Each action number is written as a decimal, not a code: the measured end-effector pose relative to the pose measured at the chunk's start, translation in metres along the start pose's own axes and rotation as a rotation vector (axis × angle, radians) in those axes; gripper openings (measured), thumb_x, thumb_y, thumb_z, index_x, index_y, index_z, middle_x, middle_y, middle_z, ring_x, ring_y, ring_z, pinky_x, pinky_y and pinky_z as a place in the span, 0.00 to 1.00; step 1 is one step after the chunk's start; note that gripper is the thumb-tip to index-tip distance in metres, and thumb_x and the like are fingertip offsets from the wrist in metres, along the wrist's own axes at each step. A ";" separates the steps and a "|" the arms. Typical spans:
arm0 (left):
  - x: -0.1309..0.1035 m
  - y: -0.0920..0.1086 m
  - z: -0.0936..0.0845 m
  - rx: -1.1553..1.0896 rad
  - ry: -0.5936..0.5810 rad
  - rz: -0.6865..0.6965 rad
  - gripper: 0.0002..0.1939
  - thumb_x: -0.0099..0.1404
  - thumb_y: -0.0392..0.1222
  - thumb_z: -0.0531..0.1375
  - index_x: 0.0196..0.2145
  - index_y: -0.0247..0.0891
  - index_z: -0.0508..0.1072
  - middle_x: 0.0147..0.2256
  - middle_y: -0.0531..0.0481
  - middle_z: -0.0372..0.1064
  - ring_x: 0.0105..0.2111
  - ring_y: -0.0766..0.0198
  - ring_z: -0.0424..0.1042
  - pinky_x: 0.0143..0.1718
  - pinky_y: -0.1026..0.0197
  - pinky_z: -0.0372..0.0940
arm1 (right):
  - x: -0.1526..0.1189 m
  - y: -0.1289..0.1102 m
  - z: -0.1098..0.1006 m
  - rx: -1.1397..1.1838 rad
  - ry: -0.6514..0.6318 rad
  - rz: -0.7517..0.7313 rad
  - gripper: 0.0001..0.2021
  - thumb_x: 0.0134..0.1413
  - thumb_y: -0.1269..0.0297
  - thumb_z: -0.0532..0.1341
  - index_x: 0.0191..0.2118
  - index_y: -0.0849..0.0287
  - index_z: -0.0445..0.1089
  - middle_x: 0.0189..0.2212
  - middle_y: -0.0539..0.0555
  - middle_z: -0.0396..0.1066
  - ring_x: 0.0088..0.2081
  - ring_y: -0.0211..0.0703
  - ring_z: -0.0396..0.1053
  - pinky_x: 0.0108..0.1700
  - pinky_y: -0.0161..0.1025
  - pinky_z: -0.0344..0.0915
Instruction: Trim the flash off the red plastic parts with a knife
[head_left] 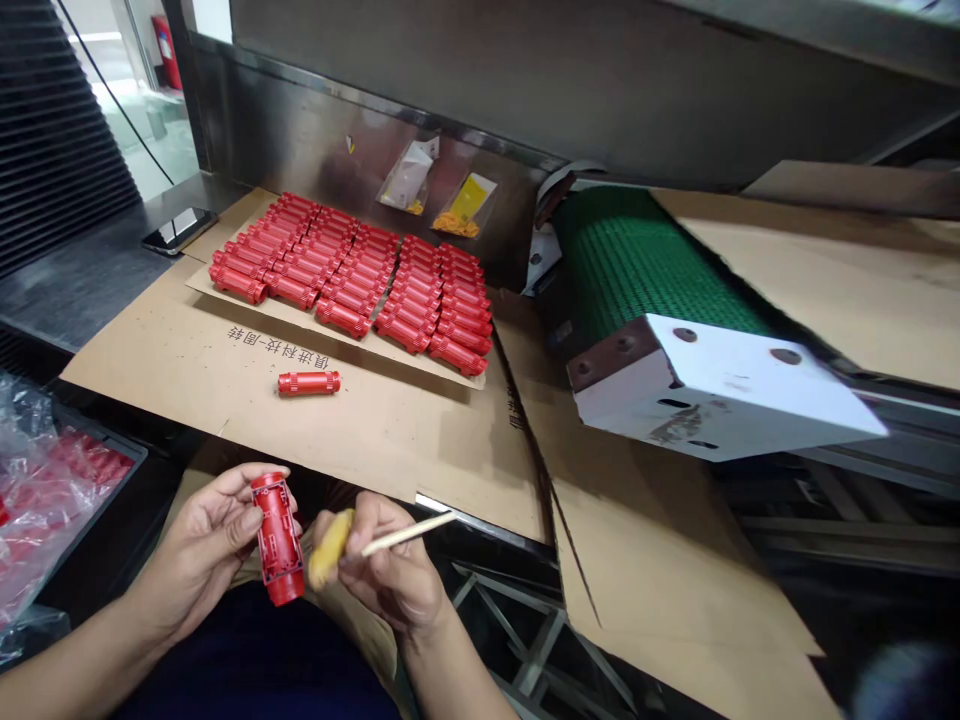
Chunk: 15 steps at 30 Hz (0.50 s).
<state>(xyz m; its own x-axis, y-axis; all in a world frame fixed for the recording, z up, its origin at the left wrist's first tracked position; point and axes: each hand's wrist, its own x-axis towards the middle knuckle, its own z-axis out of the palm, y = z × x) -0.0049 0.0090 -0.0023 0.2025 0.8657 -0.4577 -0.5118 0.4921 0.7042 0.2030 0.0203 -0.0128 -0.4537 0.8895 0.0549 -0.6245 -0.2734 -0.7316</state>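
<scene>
My left hand (217,540) is closed around a red plastic tubular housing (277,540), which stands nearly upright with its ribbed, detailed inner side showing. Just to the right, my right hand (394,570) pinches a thin pale wooden stick (409,533) that points to the right. Something yellow (330,550) sits at this hand's fingertips, close to the housing; whether it is a finger cover or a separate piece I cannot tell. One more red housing (309,383) lies on the cardboard (172,350) beyond my hands.
Rows of red housings (345,270) lie on a cardboard sheet (300,318). A phone (178,230), two small bags (409,178) and a green conveyor belt (652,260) with a white metal end (720,390) surround them. At left is a crate (120,470) with plastic-wrapped red parts.
</scene>
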 end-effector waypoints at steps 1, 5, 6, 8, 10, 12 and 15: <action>0.001 0.001 -0.001 -0.022 -0.015 -0.023 0.21 0.63 0.46 0.75 0.52 0.41 0.82 0.43 0.42 0.82 0.40 0.57 0.81 0.44 0.59 0.75 | -0.001 -0.002 0.000 0.011 -0.079 -0.009 0.24 0.58 0.43 0.73 0.27 0.54 0.64 0.22 0.52 0.74 0.24 0.41 0.72 0.25 0.35 0.67; 0.002 0.002 -0.001 -0.023 -0.037 -0.008 0.22 0.63 0.47 0.75 0.53 0.40 0.82 0.41 0.41 0.82 0.39 0.57 0.81 0.43 0.59 0.75 | -0.007 -0.017 -0.008 -0.212 -0.185 -0.141 0.30 0.61 0.34 0.66 0.22 0.53 0.63 0.16 0.50 0.71 0.18 0.40 0.70 0.22 0.35 0.68; 0.003 0.002 -0.001 -0.006 -0.022 0.010 0.22 0.63 0.47 0.75 0.53 0.39 0.82 0.41 0.41 0.82 0.38 0.58 0.80 0.42 0.60 0.75 | -0.008 -0.020 -0.009 -0.349 -0.068 -0.164 0.26 0.64 0.37 0.66 0.26 0.54 0.69 0.19 0.51 0.75 0.21 0.42 0.73 0.25 0.37 0.71; 0.003 0.001 -0.001 0.041 0.022 0.061 0.21 0.63 0.46 0.75 0.52 0.40 0.83 0.41 0.43 0.82 0.37 0.60 0.80 0.42 0.62 0.75 | -0.009 -0.027 -0.009 -0.613 0.164 -0.201 0.12 0.69 0.53 0.67 0.37 0.55 0.78 0.29 0.55 0.81 0.30 0.44 0.79 0.34 0.40 0.75; 0.003 -0.002 -0.002 0.122 0.046 0.117 0.20 0.63 0.46 0.75 0.52 0.40 0.83 0.41 0.43 0.82 0.39 0.60 0.80 0.44 0.63 0.75 | -0.008 -0.030 -0.003 -0.891 0.294 -0.272 0.05 0.70 0.65 0.65 0.42 0.54 0.80 0.33 0.55 0.82 0.36 0.46 0.80 0.40 0.42 0.76; 0.003 -0.006 -0.004 0.231 0.041 0.169 0.21 0.62 0.45 0.76 0.52 0.42 0.84 0.43 0.43 0.83 0.43 0.57 0.81 0.46 0.62 0.76 | -0.004 -0.031 0.005 -1.088 0.304 -0.312 0.07 0.69 0.69 0.64 0.43 0.54 0.81 0.34 0.54 0.83 0.38 0.46 0.80 0.43 0.43 0.76; 0.002 -0.013 -0.007 0.356 0.041 0.254 0.22 0.62 0.43 0.76 0.54 0.44 0.84 0.49 0.42 0.83 0.48 0.53 0.82 0.50 0.59 0.77 | 0.004 -0.030 0.015 -1.128 0.243 -0.192 0.07 0.65 0.67 0.68 0.46 0.54 0.84 0.38 0.54 0.84 0.38 0.45 0.81 0.42 0.41 0.77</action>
<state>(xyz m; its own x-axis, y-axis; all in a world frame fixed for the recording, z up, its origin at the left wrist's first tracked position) -0.0039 0.0032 -0.0166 0.0702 0.9626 -0.2616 -0.2201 0.2708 0.9371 0.2107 0.0265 0.0196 -0.2034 0.9609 0.1879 0.3040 0.2444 -0.9208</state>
